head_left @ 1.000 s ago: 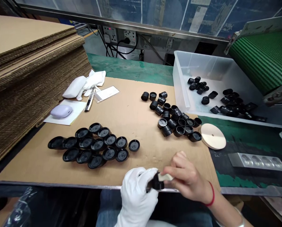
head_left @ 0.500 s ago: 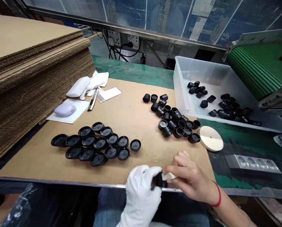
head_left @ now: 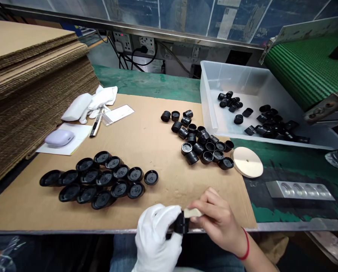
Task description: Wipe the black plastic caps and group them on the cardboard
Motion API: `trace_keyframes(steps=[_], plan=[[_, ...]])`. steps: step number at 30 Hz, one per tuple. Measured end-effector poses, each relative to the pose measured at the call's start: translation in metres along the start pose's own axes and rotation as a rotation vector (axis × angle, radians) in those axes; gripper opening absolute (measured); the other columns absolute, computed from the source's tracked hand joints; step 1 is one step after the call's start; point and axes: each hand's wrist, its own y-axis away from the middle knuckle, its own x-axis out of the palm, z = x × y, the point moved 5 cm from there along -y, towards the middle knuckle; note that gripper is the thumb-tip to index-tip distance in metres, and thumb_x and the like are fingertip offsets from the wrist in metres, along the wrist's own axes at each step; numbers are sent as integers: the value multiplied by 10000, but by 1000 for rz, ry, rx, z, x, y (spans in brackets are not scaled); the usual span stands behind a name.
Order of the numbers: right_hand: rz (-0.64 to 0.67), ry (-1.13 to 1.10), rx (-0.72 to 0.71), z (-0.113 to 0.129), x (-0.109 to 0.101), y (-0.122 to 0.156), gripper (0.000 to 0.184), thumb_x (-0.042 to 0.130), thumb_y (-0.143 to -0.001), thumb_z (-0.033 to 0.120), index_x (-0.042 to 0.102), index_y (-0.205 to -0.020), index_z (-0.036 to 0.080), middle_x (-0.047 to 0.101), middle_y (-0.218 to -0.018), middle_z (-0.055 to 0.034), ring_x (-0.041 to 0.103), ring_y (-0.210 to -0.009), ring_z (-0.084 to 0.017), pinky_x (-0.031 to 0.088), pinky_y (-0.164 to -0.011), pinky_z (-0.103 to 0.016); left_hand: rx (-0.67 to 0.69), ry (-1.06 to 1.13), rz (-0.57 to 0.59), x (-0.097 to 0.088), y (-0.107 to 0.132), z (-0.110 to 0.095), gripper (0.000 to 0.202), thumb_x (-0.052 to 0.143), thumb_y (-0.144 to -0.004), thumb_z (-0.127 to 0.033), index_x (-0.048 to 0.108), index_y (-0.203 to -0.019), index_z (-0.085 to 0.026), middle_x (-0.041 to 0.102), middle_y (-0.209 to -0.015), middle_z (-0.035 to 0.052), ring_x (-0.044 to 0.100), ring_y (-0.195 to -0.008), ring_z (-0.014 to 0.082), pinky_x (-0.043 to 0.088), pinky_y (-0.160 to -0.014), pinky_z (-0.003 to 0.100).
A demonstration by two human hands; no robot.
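Corrugated cardboard sheets (head_left: 30, 75): tall stack, 10 o'clock from hands, overhanging L edge of tan cardboard work sheet (head_left: 154, 151). Lilac earbud case (head_left: 59, 138) on white paper sheet (head_left: 82, 138), beside stack. White cloth gloves (head_left: 86, 105) just behind paper, touching utility knife (head_left: 96, 124); clear bag w/ white card (head_left: 118, 113) adjoining knife.

Black plastic caps, flat group (head_left: 101, 177): approx. 15, closed tops up, tight cluster, 11 o'clock, on work sheet.

L hand (head_left: 157, 236): white-gloved, at 6 o'clock, at near edge of work sheet, clenched round black cap (head_left: 182, 223). Cap held on its side, partly hidden by glove. R hand (head_left: 216, 223): bare, red string on wrist (head_left: 246, 245), fingers and thumb pinching pale pad (head_left: 192, 212), pad pressed against cap.

Black caps, loose group (head_left: 199, 143): 1 o'clock, mixed upright and tipped, open ends showing. Round wooden disc (head_left: 248, 162) just beside group, 2 o'clock, at R edge of work sheet. Metal block w/ row of recesses (head_left: 299, 190), 3 o'clock, on green bench top (head_left: 157, 85). Clear plastic bin (head_left: 214, 83), 2 o'clock, holds more black caps (head_left: 270, 121). Green belt conveyor (head_left: 304, 64) behind bin.
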Motion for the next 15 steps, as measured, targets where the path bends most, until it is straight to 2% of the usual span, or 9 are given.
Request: trace_keyframes(steps=[4,6,11,13,15], plan=[[35,-66,5,1,5,0,172,591,-859,142,624,-1024,180,584,-794,-38,502,-718,-148,411,-641,-269,-8,-33,10,-1,2,2,213,608,-752,-163,628,-958,-211,674,-837,27,582,-832,163,475,-778,315],[102,-42,-29,9,10,-7,158,563,-878,147,627,-1021,169,587,-795,-44,501,-716,-147,413,-641,-262,-7,-33,19,0,2,3,196,594,-764,-188,628,-956,-209,672,-832,36,594,-811,167,487,-753,317],[317,-47,-269,27,22,-31,220,471,-938,249,662,-959,142,554,-725,-40,470,-656,-143,412,-644,-270,1,-8,55,4,0,6,153,524,-794,-248,634,-890,-203,649,-731,31,597,-677,164,491,-641,309],[355,-122,-265,19,17,-34,245,480,-941,294,661,-998,139,541,-740,-38,483,-673,-135,422,-652,-246,1,-25,25,2,0,5,151,559,-784,-242,633,-909,-202,643,-754,36,597,-704,164,495,-665,310],[370,-160,-196,10,11,-33,233,509,-931,300,659,-1024,148,518,-746,-30,480,-677,-125,420,-635,-218,-5,-29,17,1,-1,4,172,602,-766,-228,631,-935,-212,638,-783,35,596,-730,159,499,-692,306]])
